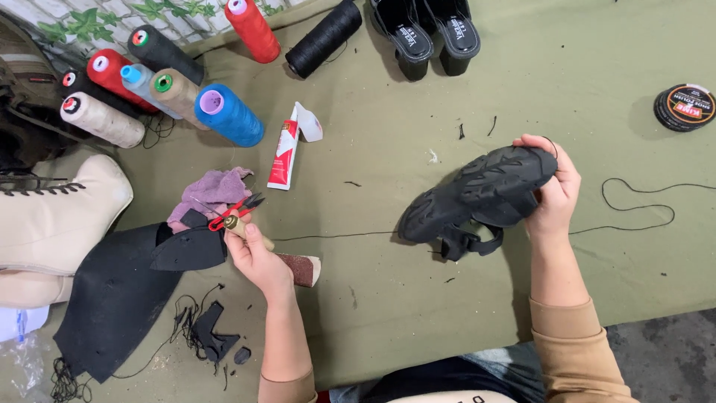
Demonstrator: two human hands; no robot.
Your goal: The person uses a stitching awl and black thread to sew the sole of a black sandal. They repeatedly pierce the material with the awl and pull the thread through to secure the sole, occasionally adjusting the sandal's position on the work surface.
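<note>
We see the right hand (556, 195) gripping a black sandal (477, 195) by its heel, sole up, above the green cloth (418, 97). Left hand (257, 257) closed round a wooden-handled awl (237, 224) w/ thread. Sandal prob. light, rubbery, bendy; heel's the firmest hold.

Her right hand (556, 190) holds a black sandal (477, 195) sole-up at three o'clock; the left hand (261, 257) closes on a wooden-handled awl (237, 224) beside red snips (235, 209) at nine o'clock.
</note>
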